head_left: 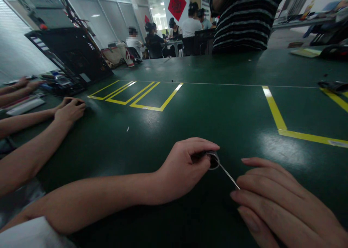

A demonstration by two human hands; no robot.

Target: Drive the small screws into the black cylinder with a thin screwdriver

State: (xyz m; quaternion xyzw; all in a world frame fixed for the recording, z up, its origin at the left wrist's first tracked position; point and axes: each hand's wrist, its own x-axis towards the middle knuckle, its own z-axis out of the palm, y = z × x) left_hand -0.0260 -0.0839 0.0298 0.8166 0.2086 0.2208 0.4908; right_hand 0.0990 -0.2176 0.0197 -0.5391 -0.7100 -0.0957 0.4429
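Note:
My left hand rests on the dark green table with its fingers curled around a small dark spool with a silvery rim. A thin silvery wire runs from the spool down and right to my right hand. The wire's end meets the fingertips of my right hand, which lies close to the camera with fingers together and pointing left. Whether those fingers pinch the wire is hard to tell.
Another person's arms and hands lie on the table at the left, beside an open black computer case. Yellow tape lines mark the table. A person in a striped shirt stands at the far edge. A small white speck lies mid-table.

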